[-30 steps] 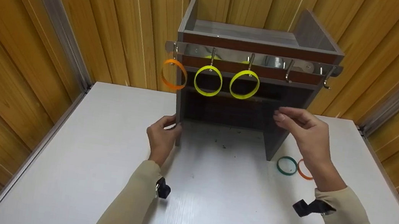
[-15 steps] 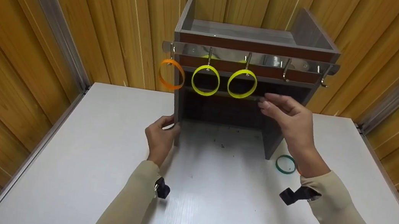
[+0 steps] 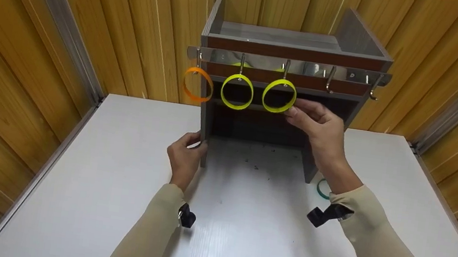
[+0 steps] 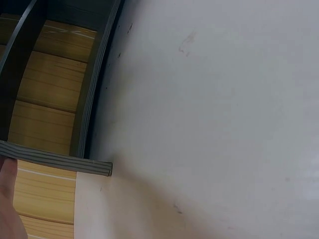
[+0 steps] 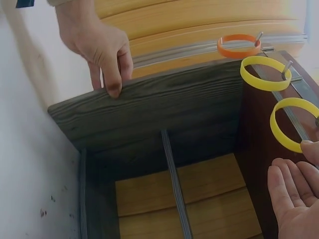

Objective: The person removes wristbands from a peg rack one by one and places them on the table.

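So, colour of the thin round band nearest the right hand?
Bright yellow for that thin round band; best in the right wrist view.

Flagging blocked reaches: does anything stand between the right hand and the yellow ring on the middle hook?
Nothing visible does. The right hand is up at the near edge of the yellow ring; whether they touch is unclear. The other yellow ring hangs on the far side, out of the way.

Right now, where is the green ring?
In the head view, the green ring lies on the table, beside the shelf's right foot, partly behind the right arm.
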The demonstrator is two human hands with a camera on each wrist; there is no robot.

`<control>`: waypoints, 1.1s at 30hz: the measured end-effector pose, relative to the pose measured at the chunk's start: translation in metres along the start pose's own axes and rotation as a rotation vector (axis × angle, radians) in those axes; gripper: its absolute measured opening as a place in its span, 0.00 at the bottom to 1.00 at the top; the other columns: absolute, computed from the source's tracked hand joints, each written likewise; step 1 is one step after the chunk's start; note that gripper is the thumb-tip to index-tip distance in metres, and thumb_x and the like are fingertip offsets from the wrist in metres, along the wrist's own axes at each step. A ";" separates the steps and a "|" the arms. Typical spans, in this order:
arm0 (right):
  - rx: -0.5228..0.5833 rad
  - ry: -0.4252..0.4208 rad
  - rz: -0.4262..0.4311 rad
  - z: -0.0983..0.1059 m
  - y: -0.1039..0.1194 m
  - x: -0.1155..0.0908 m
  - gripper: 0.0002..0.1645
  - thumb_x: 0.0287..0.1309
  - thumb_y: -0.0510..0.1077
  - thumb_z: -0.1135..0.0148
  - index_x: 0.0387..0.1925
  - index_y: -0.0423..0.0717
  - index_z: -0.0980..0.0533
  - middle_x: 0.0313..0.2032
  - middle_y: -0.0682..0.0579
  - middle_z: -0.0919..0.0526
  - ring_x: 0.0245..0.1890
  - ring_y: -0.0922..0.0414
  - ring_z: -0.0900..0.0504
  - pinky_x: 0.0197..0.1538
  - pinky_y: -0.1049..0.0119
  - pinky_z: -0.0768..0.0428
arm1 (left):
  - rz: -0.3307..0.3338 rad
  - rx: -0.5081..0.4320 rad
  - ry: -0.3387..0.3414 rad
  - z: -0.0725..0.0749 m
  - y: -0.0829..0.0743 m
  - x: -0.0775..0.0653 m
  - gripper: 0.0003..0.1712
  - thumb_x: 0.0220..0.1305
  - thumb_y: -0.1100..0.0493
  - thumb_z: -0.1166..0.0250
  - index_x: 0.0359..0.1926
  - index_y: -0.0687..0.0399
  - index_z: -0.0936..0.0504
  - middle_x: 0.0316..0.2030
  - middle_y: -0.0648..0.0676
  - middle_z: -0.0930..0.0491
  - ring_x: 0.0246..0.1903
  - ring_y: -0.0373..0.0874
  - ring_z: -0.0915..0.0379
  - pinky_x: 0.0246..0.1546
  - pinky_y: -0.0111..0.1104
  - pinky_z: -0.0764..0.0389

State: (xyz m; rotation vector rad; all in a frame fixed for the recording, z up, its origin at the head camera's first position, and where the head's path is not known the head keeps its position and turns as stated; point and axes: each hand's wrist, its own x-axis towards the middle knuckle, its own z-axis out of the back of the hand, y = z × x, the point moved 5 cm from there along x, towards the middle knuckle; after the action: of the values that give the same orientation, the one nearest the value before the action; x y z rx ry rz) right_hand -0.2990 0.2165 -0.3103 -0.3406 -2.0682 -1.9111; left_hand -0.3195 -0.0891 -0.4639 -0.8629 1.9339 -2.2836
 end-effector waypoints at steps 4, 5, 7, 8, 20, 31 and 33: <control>0.012 -0.009 -0.008 -0.006 -0.003 0.001 0.21 0.67 0.38 0.26 0.56 0.31 0.18 0.50 0.43 0.10 0.50 0.46 0.11 0.58 0.57 0.15 | -0.009 0.012 -0.001 0.000 0.000 -0.002 0.12 0.59 0.74 0.25 0.44 0.62 0.09 0.42 0.57 0.09 0.46 0.51 0.11 0.42 0.34 0.11; 0.013 -0.012 -0.010 -0.007 -0.003 0.002 0.20 0.67 0.38 0.26 0.56 0.31 0.18 0.49 0.43 0.10 0.50 0.46 0.11 0.58 0.56 0.15 | -0.013 0.016 -0.003 0.000 0.000 -0.002 0.12 0.59 0.74 0.25 0.44 0.62 0.09 0.41 0.57 0.09 0.45 0.50 0.11 0.42 0.33 0.11; 0.023 -0.015 -0.015 -0.009 -0.004 0.002 0.20 0.67 0.38 0.27 0.56 0.30 0.19 0.48 0.42 0.10 0.50 0.46 0.10 0.58 0.55 0.14 | -0.018 0.019 -0.008 0.000 0.000 -0.002 0.12 0.58 0.74 0.25 0.43 0.62 0.09 0.41 0.57 0.09 0.45 0.50 0.11 0.41 0.33 0.11; 0.026 -0.016 -0.016 -0.009 -0.004 0.002 0.21 0.67 0.38 0.26 0.56 0.30 0.19 0.48 0.42 0.10 0.50 0.45 0.10 0.58 0.55 0.14 | -0.020 0.020 -0.011 0.000 0.000 -0.002 0.12 0.58 0.74 0.25 0.43 0.62 0.09 0.41 0.57 0.09 0.44 0.50 0.11 0.41 0.33 0.11; 0.132 -0.069 -0.032 -0.010 0.003 -0.001 0.20 0.66 0.38 0.25 0.54 0.31 0.19 0.48 0.41 0.10 0.47 0.48 0.10 0.59 0.55 0.15 | -0.022 0.016 -0.011 -0.001 -0.001 -0.002 0.12 0.58 0.75 0.25 0.43 0.62 0.09 0.41 0.57 0.09 0.45 0.50 0.11 0.42 0.34 0.11; 0.130 -0.079 0.025 -0.015 0.014 -0.007 0.16 0.67 0.35 0.28 0.54 0.33 0.18 0.48 0.38 0.11 0.48 0.47 0.10 0.58 0.54 0.14 | -0.014 0.023 -0.009 0.001 0.001 -0.003 0.13 0.57 0.75 0.25 0.44 0.62 0.09 0.41 0.57 0.09 0.44 0.50 0.10 0.40 0.32 0.11; 0.132 -0.076 0.034 -0.014 0.015 -0.009 0.16 0.68 0.35 0.28 0.53 0.33 0.18 0.48 0.38 0.11 0.47 0.47 0.10 0.57 0.55 0.14 | -0.017 0.020 -0.009 0.001 0.001 -0.003 0.13 0.57 0.75 0.25 0.44 0.62 0.09 0.41 0.57 0.09 0.44 0.51 0.11 0.40 0.32 0.11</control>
State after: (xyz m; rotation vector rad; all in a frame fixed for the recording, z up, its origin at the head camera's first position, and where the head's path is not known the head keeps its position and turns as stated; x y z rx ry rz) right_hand -0.2846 0.2039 -0.2988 -0.4204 -2.2098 -1.7566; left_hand -0.3171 -0.0890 -0.4659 -0.8892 1.9039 -2.3010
